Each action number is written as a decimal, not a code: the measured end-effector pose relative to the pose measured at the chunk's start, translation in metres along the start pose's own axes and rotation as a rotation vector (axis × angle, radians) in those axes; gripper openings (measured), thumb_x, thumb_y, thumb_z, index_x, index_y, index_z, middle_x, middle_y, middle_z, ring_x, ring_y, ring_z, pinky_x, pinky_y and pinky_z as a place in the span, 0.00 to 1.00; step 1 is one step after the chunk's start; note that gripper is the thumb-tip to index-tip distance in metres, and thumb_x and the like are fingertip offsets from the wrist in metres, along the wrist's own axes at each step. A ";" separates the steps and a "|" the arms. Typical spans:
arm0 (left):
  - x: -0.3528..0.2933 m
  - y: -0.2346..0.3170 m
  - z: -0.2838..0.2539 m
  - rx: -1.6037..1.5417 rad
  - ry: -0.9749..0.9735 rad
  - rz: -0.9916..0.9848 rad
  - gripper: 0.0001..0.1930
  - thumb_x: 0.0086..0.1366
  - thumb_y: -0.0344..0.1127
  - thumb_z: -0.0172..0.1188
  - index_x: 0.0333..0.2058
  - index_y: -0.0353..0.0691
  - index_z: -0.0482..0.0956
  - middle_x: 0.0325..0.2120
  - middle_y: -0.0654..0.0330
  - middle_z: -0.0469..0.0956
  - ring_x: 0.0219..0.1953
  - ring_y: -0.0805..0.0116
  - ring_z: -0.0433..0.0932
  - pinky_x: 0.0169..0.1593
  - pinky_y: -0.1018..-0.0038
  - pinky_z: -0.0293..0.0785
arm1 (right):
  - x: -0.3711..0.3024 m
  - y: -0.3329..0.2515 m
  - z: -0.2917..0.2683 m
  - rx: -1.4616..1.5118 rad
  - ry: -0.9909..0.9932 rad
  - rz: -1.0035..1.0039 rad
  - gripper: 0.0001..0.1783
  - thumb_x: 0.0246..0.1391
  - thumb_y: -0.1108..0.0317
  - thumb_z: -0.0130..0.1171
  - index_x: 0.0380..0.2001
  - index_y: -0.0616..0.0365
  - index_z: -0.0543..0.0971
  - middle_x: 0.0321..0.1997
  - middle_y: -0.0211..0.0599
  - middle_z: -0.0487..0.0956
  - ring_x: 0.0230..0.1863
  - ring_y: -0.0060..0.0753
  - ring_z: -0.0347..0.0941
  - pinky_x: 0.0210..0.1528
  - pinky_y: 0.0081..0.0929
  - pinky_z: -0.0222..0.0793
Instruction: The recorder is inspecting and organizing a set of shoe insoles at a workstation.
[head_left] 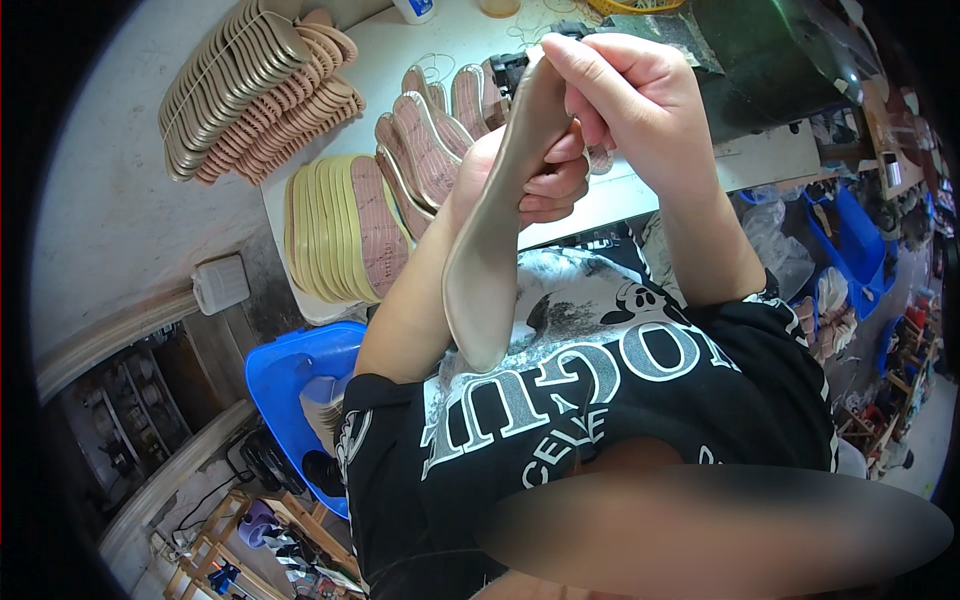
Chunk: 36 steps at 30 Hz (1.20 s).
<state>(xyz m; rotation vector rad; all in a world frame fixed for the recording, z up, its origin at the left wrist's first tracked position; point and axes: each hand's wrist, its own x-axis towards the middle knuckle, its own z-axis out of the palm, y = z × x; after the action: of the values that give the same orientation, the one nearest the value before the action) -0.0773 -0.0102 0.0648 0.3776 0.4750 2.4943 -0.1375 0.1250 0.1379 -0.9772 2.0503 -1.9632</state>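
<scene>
A shiny beige insole (490, 250) is held up on a slant in front of my chest, its broad near end hanging low. My left hand (550, 190) wraps around its middle, with curled fingers showing along the right edge. At the raised far end, my right hand (630, 95) pinches the insole's tip between thumb and bent fingers. Whether a small piece also sits in that pinch is hidden. Just behind my left hand, several pinkish insoles (425, 140) with stitched-looking lines lie on the white table (375, 45).
A row of yellow-edged insoles (325, 225) stands at the table's left edge. Tied stacks of beige insoles (235, 85) are at the far left. A dark green machine (765, 60) occupies the far right. Blue bins (275, 375) flank me, and a yellow basket (630, 5) sits at the back.
</scene>
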 end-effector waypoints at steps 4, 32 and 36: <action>-0.001 -0.012 -0.019 -0.184 -0.101 0.000 0.11 0.67 0.42 0.44 0.30 0.41 0.63 0.14 0.66 0.60 0.14 0.79 0.56 0.14 0.83 0.53 | -0.005 0.006 0.002 0.060 -0.002 0.061 0.20 0.61 0.65 0.53 0.14 0.58 0.73 0.10 0.23 0.67 0.12 0.08 0.59 0.14 0.11 0.48; -0.020 0.018 0.050 0.987 0.696 0.066 0.20 0.70 0.50 0.45 0.34 0.37 0.74 0.20 0.68 0.70 0.22 0.82 0.65 0.24 0.84 0.61 | -0.023 0.033 0.007 1.046 -0.138 0.271 0.16 0.60 0.70 0.53 0.51 0.62 0.71 0.40 0.34 0.75 0.40 0.21 0.72 0.44 0.20 0.68; -0.007 0.005 0.049 1.184 0.778 0.479 0.19 0.68 0.49 0.51 0.37 0.36 0.74 0.24 0.67 0.74 0.26 0.82 0.69 0.30 0.84 0.66 | -0.033 0.025 0.016 0.600 0.106 -0.041 0.21 0.52 0.75 0.62 0.49 0.63 0.69 0.43 0.32 0.76 0.44 0.21 0.73 0.49 0.21 0.70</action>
<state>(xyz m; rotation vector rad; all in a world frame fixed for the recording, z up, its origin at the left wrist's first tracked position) -0.0563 -0.0061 0.1096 -0.1199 2.4132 2.4066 -0.1121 0.1280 0.1018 -0.7884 1.3314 -2.4683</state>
